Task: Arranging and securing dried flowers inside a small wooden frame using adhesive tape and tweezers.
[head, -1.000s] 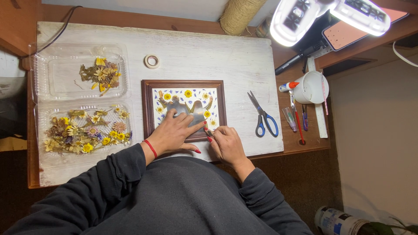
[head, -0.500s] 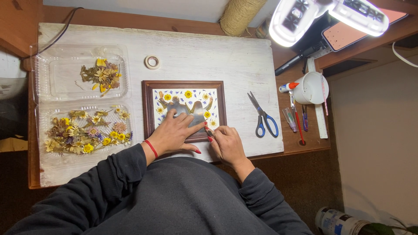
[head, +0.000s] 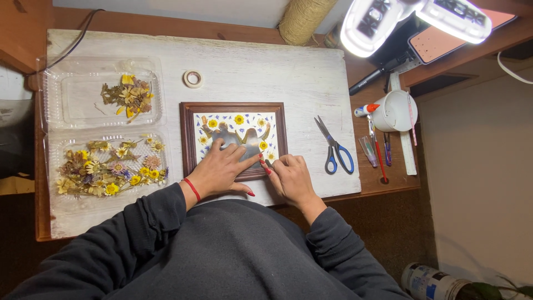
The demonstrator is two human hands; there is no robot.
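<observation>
a dark brown wooden picture frame [head: 187, 139] is seen lying flat near the front edge of a whitewashed wooden surface [head: 266, 66], its glass showing pressed yellow flowers and small blue petals on a white ground, with a grey reflection across the middle. the left hand [head: 222, 169] is spread flat on the lower part of the glass, fingers apart, gripping nothing. the right hand [head: 290, 176] is curled at the frame's lower right corner, fingertips touching the frame edge; whether anything is pinched there cannot be told. the two hands are set just beside each other.

open room is left on the bare surface behind the frame, where only a small roll of clear tape [head: 192, 78] lies. to the left, near the frame, two clear plastic trays of dried flowers [head: 105, 166] are set one behind the other. to the right, blue-handled scissors [head: 333, 145] lie between the frame and the surface's right edge. beyond that edge, a white cup [head: 395, 111] and pens are seen on a lower wooden shelf. a bright lamp [head: 388, 22] hangs over the far right corner.
</observation>
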